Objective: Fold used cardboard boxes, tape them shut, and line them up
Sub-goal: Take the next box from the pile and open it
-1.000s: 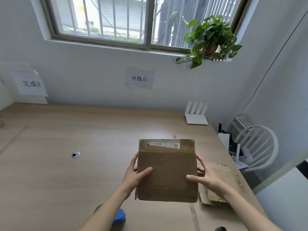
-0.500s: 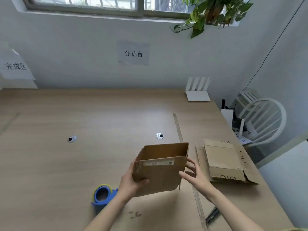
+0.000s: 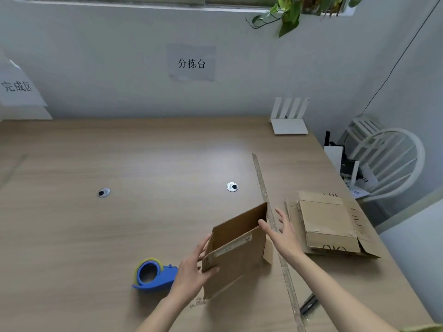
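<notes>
Brown cardboard box (image 3: 236,250), popped open above the wooden table (image 3: 119,236), is pinched at its near-left corner by the left hand (image 3: 191,271), while the right hand (image 3: 284,236), fingers spread wide, touches its right edge, nearest the hanging flap (image 3: 268,252).

Light wood-grain table (image 3: 119,236) bearing a blue tape dispenser (image 3: 153,275), with a stack of flattened brown cardboard boxes (image 3: 328,226) well to its right and a white router (image 3: 288,118) far beyond, near the wall.

Left hand (image 3: 191,269) in a curled grip, right hand (image 3: 284,233) spread.
</notes>
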Available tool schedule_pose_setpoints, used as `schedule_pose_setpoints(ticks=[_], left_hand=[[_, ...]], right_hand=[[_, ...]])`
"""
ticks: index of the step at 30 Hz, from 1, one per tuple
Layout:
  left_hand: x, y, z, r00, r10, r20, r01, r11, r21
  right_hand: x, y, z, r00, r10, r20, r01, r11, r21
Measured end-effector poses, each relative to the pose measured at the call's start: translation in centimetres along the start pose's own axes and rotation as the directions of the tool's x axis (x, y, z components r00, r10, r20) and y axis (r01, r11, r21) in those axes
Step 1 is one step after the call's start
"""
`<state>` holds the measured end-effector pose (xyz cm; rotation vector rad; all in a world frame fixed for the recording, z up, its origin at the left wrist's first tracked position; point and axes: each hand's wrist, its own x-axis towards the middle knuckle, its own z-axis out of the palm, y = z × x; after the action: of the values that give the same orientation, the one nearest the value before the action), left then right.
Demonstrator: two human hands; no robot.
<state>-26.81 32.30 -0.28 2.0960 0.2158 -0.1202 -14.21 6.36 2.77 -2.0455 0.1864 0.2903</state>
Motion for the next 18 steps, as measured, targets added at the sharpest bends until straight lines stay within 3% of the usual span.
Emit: schedule_pose_setpoints(ticks=[7,11,15,18], left_hand=[[-0.5,0.0,0.2,0.999,0.035,0.018,-0.036,0.998,0.056],[-0.6,0.0,0.3,0.997,0.078,0.028,-0.081,0.992,0.098],[0.0,0.1,0.1,0.992,0.094,-0.082,-0.087,0.992,0.093],[0.5,0.4,0.1,0.991,0.106,-0.083,-0.095,0.988,0.124]], right_hand=[[2.4,0.0,1.6,0.970,0.229,0.082,-0.228,0.973,-0.018],[1.1,0.9,0.6,0.972,0.186,0.142,-0.191,0.981,0.023],[-0.8,1.6,-0.8,0.982,0.092,0.163,-0.106,0.992,0.074],[-3.0,1.9,-0.8,0.979,0.012,0.202,-0.008,1.000,-0.020]])
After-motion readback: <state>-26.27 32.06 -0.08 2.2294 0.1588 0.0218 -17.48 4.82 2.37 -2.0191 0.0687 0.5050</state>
